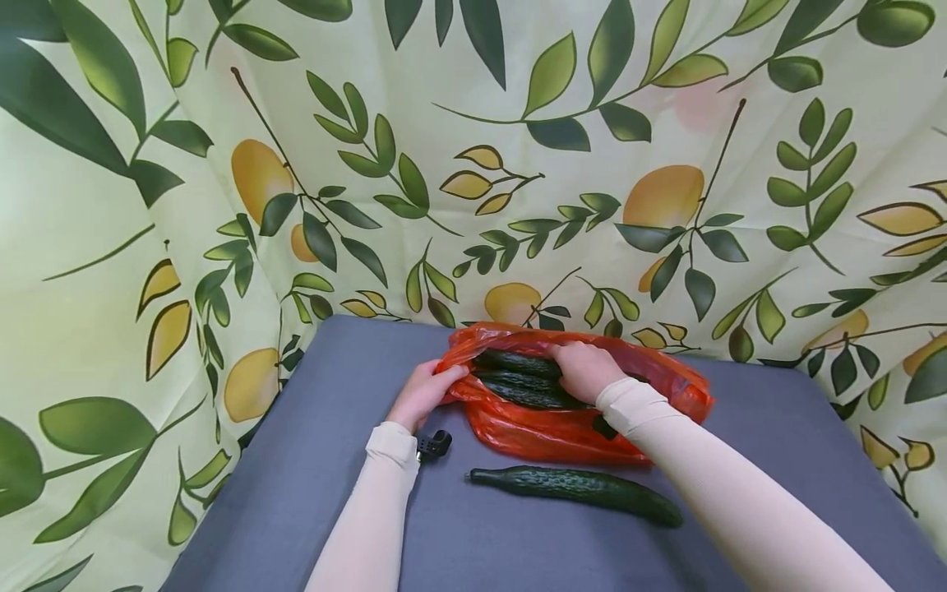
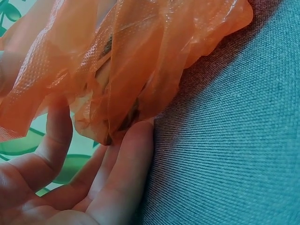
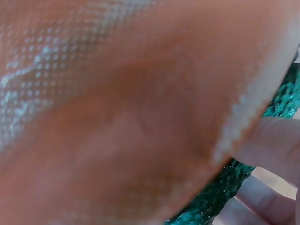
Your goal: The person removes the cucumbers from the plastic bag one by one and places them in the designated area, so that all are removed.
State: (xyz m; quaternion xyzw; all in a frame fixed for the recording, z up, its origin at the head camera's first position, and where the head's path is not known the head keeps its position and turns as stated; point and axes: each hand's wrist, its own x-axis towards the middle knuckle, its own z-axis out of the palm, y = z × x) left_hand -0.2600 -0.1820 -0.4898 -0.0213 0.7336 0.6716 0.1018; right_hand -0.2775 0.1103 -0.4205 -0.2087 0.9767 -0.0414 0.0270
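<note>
A thin red plastic bag [image 1: 547, 436] lies with its mouth spread, showing several dark green cucumbers [image 1: 521, 390] inside. My left hand [image 1: 420, 393] holds the bag's left end, thumb over the edge; in the left wrist view its fingers [image 2: 129, 159] come up against the crumpled orange-red film. Reaching into the bag's opening, my right hand [image 1: 588, 370] grips the back cucumber [image 1: 518, 363]. In the right wrist view, bag film covers most of the picture, and fingers [image 3: 274, 143] wrap around a bumpy green cucumber [image 3: 220, 192]. Its far end is hidden by my hand and the bag.
One loose cucumber [image 1: 570, 483] lies on the grey-blue cloth-covered table [image 1: 473, 551], in front of the bag. Behind and to the left hangs a cloth [image 1: 414, 263] printed with leaves and fruit. A black wrist camera [image 1: 435, 445] sticks out beside my left wrist.
</note>
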